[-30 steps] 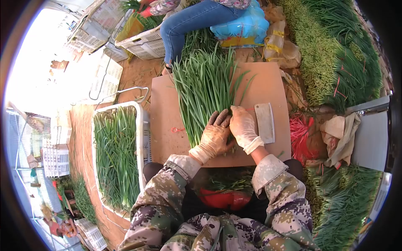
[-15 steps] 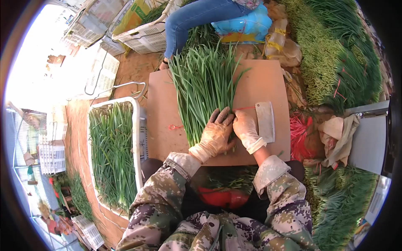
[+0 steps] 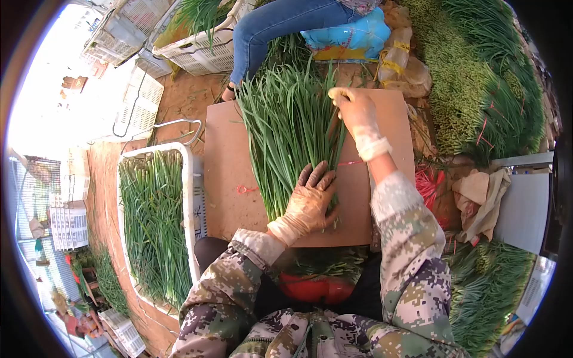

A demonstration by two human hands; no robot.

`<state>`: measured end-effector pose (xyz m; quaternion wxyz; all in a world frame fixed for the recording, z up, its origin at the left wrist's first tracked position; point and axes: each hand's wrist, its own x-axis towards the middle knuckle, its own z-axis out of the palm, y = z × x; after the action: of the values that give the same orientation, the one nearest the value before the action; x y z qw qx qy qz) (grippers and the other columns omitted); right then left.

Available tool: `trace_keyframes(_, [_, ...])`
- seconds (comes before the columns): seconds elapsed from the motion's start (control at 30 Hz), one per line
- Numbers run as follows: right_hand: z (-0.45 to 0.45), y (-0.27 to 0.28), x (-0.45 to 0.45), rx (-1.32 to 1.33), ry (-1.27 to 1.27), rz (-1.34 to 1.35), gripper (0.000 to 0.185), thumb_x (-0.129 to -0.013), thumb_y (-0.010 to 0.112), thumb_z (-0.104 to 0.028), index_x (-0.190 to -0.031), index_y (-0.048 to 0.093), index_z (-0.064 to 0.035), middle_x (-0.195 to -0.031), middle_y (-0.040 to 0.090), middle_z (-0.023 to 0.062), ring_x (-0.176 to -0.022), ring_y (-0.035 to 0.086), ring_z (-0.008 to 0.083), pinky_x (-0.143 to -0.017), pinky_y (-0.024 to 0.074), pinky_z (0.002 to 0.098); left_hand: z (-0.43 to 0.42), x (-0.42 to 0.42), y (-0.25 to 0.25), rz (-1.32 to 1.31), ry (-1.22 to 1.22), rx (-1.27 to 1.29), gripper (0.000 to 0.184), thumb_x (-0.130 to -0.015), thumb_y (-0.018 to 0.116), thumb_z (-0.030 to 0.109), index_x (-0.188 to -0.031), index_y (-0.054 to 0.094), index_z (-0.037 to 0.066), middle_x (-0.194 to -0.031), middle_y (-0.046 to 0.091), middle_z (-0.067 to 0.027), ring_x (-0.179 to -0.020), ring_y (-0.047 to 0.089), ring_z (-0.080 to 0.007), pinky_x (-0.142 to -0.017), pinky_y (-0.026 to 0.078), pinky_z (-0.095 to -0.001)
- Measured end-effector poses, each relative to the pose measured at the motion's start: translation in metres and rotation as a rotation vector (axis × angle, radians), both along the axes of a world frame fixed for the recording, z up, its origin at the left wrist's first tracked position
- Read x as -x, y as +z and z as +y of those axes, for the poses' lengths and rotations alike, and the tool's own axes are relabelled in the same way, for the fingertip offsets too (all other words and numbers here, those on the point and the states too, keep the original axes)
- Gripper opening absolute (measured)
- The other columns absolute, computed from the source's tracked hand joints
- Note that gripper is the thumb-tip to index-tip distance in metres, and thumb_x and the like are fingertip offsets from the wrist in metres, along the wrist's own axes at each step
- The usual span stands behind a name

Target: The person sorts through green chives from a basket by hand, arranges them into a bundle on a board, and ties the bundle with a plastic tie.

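Observation:
A wide bunch of green garlic chives lies lengthwise on a brown board in front of me. My left hand, in a thin, stained glove, rests on the lower stems with its fingers stretched out over them. Beside the upper right edge of the leaves is my gloved right hand, its fingers bent and pinched together; whatever is between them is too small to make out. A pink string runs under the bunch, with its other end curled on the board at left. No cleaver shows; my right forearm covers that area.
A white crate full of chives stands at my left. Opposite sits a person in jeans, beside more crates. Heaps of chives line the right side, near pink strings and a cloth.
My right hand has left the stems beside my left hand and moved up to the leaves' right edge. The cleaver has gone from sight. Chives now show over the far crate.

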<state>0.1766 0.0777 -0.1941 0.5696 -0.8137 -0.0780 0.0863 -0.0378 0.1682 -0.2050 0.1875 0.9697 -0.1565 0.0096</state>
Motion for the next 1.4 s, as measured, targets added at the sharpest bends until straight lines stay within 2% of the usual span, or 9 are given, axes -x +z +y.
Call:
trace_keyframes(0.07, [0.019,-0.005,-0.026,0.075,0.003,-0.096,0.019,-0.089,0.059,-0.019,-0.102,0.073,-0.0144,-0.096,0.072,0.0118,-0.089,0.069,0.0301,-0.079,0.054,0.0375,0.0,0.0,-0.001,0.009,-0.001,0.0,0.063,-0.077,0.063,0.042,-0.125,0.056,0.002,-0.137,0.046,-0.0145,-0.139,0.03,-0.0363,-0.116,0.021,-0.0548])
trace_keyframes(0.13, [0.033,-0.01,-0.039,0.405,0.09,-0.211,0.03,-0.085,0.064,-0.012,-0.114,0.069,-0.0099,-0.105,0.072,0.0081,-0.091,0.069,0.0257,-0.082,0.0529,0.0352,0.0,0.0,-0.002,0.006,0.008,0.006,0.063,-0.077,0.063,0.042,-0.125,0.057,0.002,-0.137,0.046,-0.0143,-0.139,0.03,-0.0359,-0.116,0.021,-0.0545])
trace_keyframes(0.27, [0.038,-0.023,-0.058,0.502,0.327,-0.049,0.048,-0.082,0.065,-0.009,-0.129,0.06,-0.0093,-0.119,0.068,0.0115,-0.11,0.064,0.0265,-0.095,0.0478,0.0338,-0.001,0.0,-0.001,0.017,0.014,0.012,0.064,-0.078,0.063,0.043,-0.125,0.056,0.001,-0.137,0.046,-0.0138,-0.14,0.03,-0.0349,-0.116,0.021,-0.0537])
trace_keyframes(0.4, [0.038,-0.036,-0.065,0.497,0.428,0.026,0.051,-0.081,0.066,-0.008,-0.132,0.058,-0.009,-0.12,0.067,0.0118,-0.111,0.063,0.0249,-0.097,0.0466,0.033,0.0,0.0,-0.001,0.028,0.014,0.021,0.064,-0.078,0.062,0.044,-0.126,0.055,0.001,-0.138,0.046,-0.014,-0.141,0.029,-0.0347,-0.117,0.019,-0.0533])
trace_keyframes(0.73, [0.036,-0.032,-0.058,0.5,0.34,0.079,0.035,-0.084,0.065,-0.019,-0.118,0.069,-0.0114,-0.111,0.069,0.0164,-0.106,0.064,0.0311,-0.094,0.0481,0.0366,0.0,-0.001,-0.001,0.044,0.008,0.016,0.063,-0.079,0.062,0.044,-0.126,0.056,0.003,-0.138,0.046,-0.0134,-0.141,0.028,-0.0342,-0.117,0.018,-0.0537])
trace_keyframes(0.83, [0.035,-0.043,-0.056,0.573,0.233,-0.011,0.026,-0.084,0.065,-0.019,-0.109,0.072,-0.0141,-0.106,0.07,0.0158,-0.1,0.066,0.035,-0.087,0.0521,0.042,-0.001,-0.002,-0.001,0.043,0.006,0.002,0.063,-0.079,0.062,0.044,-0.126,0.056,0.003,-0.137,0.046,-0.0134,-0.141,0.028,-0.0342,-0.116,0.02,-0.0546])
trace_keyframes(1.0, [0.022,-0.058,-0.06,0.557,0.035,-0.254,0.015,-0.088,0.062,-0.02,-0.095,0.07,-0.0095,-0.097,0.069,0.0178,-0.092,0.065,0.0385,-0.081,0.0526,0.0461,-0.003,-0.003,-0.001,0.058,-0.007,-0.037,0.063,-0.079,0.063,0.043,-0.126,0.056,0.002,-0.136,0.046,-0.0136,-0.14,0.029,-0.0342,-0.115,0.022,-0.0553])
trace_keyframes(1.23, [0.003,-0.049,-0.066,0.476,0.016,-0.283,0.013,-0.087,0.064,-0.02,-0.093,0.068,-0.0094,-0.094,0.069,0.016,-0.093,0.064,0.0372,-0.08,0.0511,0.0458,-0.005,-0.003,-0.001,0.048,-0.004,-0.056,0.062,-0.079,0.063,0.042,-0.125,0.057,0.002,-0.134,0.047,-0.0133,-0.14,0.03,-0.0342,-0.114,0.023,-0.0554])
trace_keyframes(1.4, [-0.009,-0.021,-0.064,0.418,-0.029,-0.389,0.012,-0.083,0.067,-0.012,-0.094,0.066,-0.0072,-0.094,0.069,0.0152,-0.091,0.066,0.0351,-0.08,0.0512,0.0439,-0.005,-0.002,-0.001,0.003,0.006,-0.04,0.06,-0.079,0.064,0.04,-0.124,0.057,0.002,-0.133,0.047,-0.0135,-0.139,0.03,-0.0343,-0.114,0.024,-0.0555])
